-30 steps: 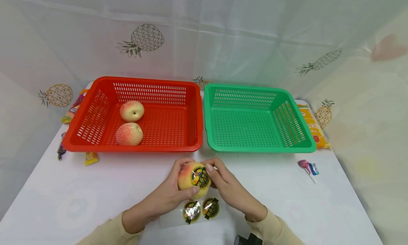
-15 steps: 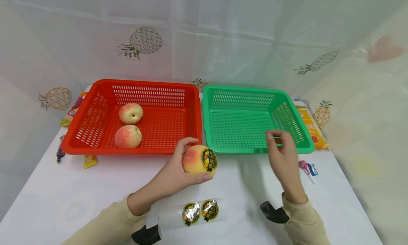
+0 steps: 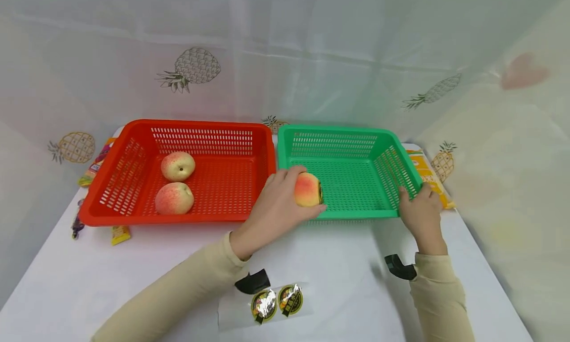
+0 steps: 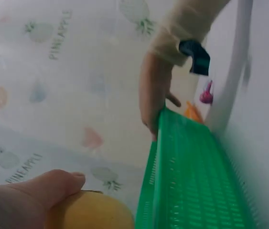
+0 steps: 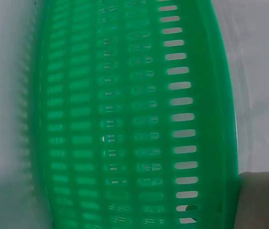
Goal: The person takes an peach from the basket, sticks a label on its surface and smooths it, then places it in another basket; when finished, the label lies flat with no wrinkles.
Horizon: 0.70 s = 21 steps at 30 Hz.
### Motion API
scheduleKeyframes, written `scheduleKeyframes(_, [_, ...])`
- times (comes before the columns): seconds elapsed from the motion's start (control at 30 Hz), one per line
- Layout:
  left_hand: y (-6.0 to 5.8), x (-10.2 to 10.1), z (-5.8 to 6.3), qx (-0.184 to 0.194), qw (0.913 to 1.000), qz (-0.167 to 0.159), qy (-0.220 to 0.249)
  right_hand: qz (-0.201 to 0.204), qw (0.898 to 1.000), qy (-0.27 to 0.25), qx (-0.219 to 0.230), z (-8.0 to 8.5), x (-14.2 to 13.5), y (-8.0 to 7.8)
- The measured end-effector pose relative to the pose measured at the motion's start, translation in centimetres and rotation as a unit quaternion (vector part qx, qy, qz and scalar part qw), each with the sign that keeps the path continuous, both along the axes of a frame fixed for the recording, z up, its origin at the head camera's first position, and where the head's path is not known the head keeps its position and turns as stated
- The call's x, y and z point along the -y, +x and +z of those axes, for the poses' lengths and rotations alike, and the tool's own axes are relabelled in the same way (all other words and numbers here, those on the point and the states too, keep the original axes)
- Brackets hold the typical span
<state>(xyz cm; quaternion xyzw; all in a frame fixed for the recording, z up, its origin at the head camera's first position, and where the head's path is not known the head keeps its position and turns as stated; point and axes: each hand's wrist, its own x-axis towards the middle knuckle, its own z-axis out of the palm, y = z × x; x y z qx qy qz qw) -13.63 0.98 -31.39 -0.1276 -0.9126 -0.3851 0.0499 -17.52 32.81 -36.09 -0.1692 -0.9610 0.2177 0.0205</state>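
My left hand [image 3: 278,201] holds a peach [image 3: 307,189] above the front left part of the green basket [image 3: 356,214]. Thumb and fingers are around the fruit, and the dark edge of a round label shows on its right side. In the left wrist view the yellow underside of the peach appears below my thumb [image 4: 60,186]. At the basket's front right corner, my right hand [image 3: 420,216] grips the rim, with the thumb on the inner side. The right wrist view is mostly filled by the slotted green wall [image 5: 124,119].
The red basket [image 3: 147,220] on the left contains two peaches [image 3: 178,166]. A clear sheet [image 3: 233,317] with two round black-and-gold stickers [image 3: 264,306] lies at the front. Snack packets [image 3: 427,171] and sweets lie by the baskets' outer sides.
My left hand has carried the labelled peach up and right to the green basket. My right hand has left the peach, moved right and taken hold of the green rim.
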Motion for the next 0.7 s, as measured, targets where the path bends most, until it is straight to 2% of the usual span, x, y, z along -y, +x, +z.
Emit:
scheduleKeyframes(0.17, [-2.4,-2.5,-0.6,0.007,0.9982,-0.016,-0.057,0.001,1.000,0.011,-0.022,-0.1,0.2,0.2])
scheduleKeyframes(0.33, [-3.8,-4.4,-1.6,0.036,0.9922,-0.018,-0.118,0.000,0.999,0.015,-0.041,-0.2,0.3,0.3])
scheduleKeyframes(0.5, [-5.0,-5.6,-2.8,0.071,0.9825,-0.039,-0.168,-0.004,0.999,0.017,-0.043,-0.5,0.1,0.2])
scheduleKeyframes(0.7, [-6.3,-5.9,-3.5,0.108,0.9684,-0.063,-0.216,-0.011,0.999,0.017,-0.042,-0.6,0.1,0.1])
